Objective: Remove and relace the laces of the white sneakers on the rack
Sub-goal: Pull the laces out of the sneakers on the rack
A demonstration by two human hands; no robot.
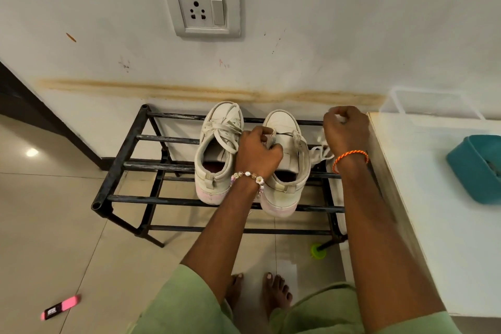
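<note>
Two white sneakers stand toes to the wall on a black metal rack. The left sneaker still has its lace tied across the front. The right sneaker shows bare eyelets. My left hand grips the right sneaker at its tongue and left eyelet edge. My right hand is raised to the right of that shoe, fingers curled round a white lace, which hangs loose below the hand over the rack's right end.
A white counter stands right against the rack, with a teal tub on it. A wall socket sits above. On the tiled floor lie a pink object and a green cap. My bare feet are below.
</note>
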